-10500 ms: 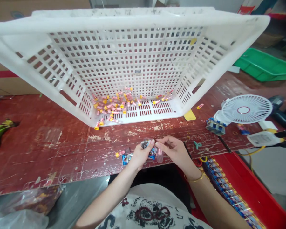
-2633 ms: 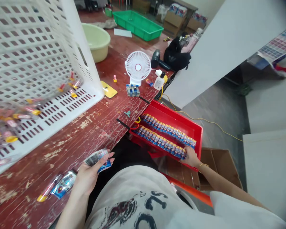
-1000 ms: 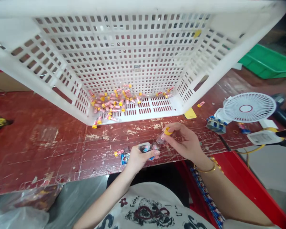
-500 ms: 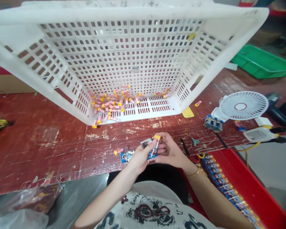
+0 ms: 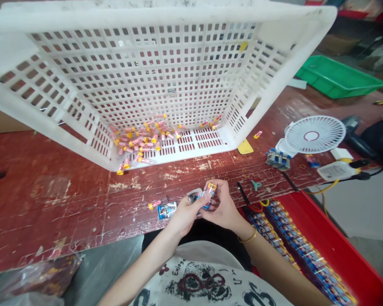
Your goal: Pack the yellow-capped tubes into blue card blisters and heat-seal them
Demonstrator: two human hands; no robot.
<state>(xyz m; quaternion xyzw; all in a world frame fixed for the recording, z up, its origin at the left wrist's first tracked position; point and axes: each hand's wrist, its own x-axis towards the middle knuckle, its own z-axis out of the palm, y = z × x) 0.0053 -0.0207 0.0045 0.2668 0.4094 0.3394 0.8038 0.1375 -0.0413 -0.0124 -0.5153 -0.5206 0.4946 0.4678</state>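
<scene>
My left hand (image 5: 185,214) and my right hand (image 5: 223,208) meet at the front edge of the worn red table (image 5: 67,195). Between their fingers is a small clear tube with a yellow cap (image 5: 210,192), partly inside a blue printed sleeve. My left hand also pinches a stack of printed sleeves (image 5: 194,195). Both hands are closed on these. A loose sleeve (image 5: 166,209) and a pink tube (image 5: 154,205) lie on the table just left of my left hand. The tilted white crate (image 5: 147,76) holds several pink yellow-capped tubes (image 5: 140,138).
A red tray (image 5: 322,259) at lower right carries rows of sleeved tubes. A white desk fan (image 5: 312,136), a small bundle of tubes (image 5: 277,159), a white bottle with yellow cable (image 5: 335,170) and a green tray (image 5: 338,78) are at right. A plastic bag (image 5: 35,280) lies lower left.
My right hand brought a yellow-capped tube from the table to my left hand. The tube now sits lower in the blue sleeve than half a second ago. The view shifted slightly left.
</scene>
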